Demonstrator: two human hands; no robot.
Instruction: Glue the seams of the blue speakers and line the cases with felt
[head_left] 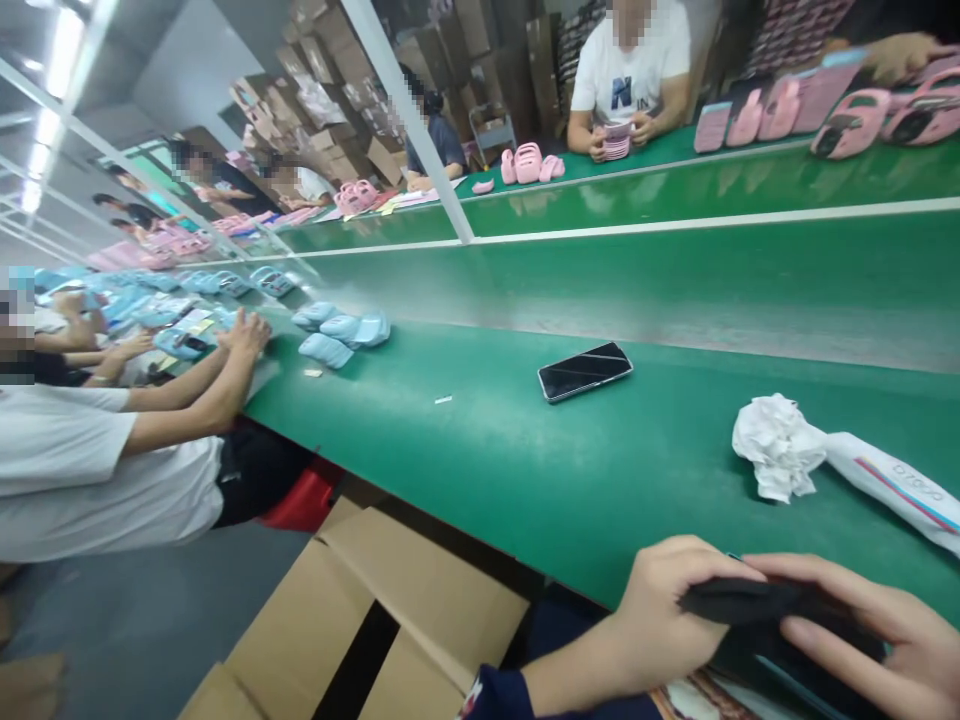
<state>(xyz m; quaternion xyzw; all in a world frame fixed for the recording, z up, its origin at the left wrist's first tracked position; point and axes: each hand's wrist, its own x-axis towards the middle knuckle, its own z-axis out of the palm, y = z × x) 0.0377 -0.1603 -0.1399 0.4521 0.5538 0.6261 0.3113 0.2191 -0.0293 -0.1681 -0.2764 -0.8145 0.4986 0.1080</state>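
The left hand (667, 615) and the right hand (885, 640) are both closed on a flat black item (780, 603), gripping it from either side just above the near edge of the green conveyor belt (480, 470). A smartphone (585, 372) lies on the belt, farther off; a crumpled white wrapper (780, 447) lies nearer the hands. A cardboard box (360, 620) stands open below the belt, to the left.

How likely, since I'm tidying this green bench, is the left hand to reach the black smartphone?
Probably yes: bare green bench top lies between the left hand and the black smartphone, though that hand holds a flat black item.
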